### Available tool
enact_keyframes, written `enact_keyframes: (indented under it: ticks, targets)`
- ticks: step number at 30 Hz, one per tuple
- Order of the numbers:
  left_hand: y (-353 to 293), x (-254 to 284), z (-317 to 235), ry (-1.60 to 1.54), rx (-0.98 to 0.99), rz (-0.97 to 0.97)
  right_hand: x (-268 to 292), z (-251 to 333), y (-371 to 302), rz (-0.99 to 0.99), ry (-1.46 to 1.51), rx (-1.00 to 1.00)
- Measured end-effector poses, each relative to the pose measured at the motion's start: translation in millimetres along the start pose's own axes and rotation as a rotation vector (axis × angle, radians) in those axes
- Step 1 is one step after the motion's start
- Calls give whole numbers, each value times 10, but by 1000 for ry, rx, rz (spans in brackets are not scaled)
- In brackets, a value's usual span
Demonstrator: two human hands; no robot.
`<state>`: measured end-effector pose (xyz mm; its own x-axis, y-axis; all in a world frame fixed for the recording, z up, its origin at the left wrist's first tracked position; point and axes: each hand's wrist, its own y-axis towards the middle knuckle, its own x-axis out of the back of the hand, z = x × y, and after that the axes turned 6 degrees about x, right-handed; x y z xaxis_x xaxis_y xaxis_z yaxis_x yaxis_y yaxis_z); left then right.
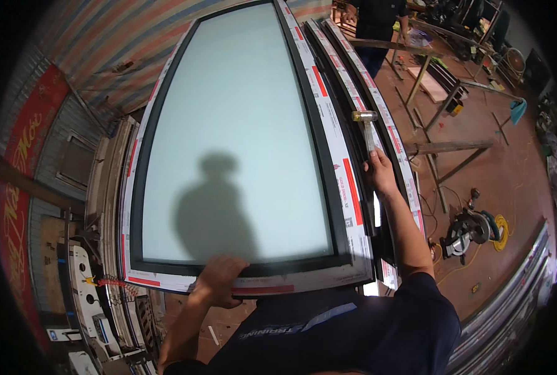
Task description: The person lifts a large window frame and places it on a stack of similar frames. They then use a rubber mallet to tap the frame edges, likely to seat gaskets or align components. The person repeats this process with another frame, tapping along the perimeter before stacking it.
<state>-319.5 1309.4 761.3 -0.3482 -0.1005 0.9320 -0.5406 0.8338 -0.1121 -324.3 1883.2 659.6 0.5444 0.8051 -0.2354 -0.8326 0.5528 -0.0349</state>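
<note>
A long framed glass panel, frosted pale green, lies before me with a dark inner border and white protective film with red marks on its frame. At its near edge, my left hand is closed over the frame, fingers on top and the lower part of the hand below the rim. My right hand is wrapped round the handle of a mallet with a yellowish, clear-looking head. The mallet is held over the panel's right side, above other film-covered frames.
Another person stands at the far right side. Metal stands and a circular saw occupy the brown floor to the right. Long metal profiles lie at lower right. Stacked boards and a white machine are on the left.
</note>
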Motion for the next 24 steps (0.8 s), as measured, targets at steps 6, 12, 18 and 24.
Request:
enact_keyframes:
  ticks: [6,12,18,24]
  targets:
    - [8,32,-70,-11,82,49,32,-214,251,50,-170,231]
    - [-12,37,-75,26,111,108,-32,-121,296,77,-138,177]
    - [-30,21,-51,43,105,119,-196,-149,404,-3,-20,237]
    - [-42,31,-64,11,90,60,-218,-96,464,55,-14,164]
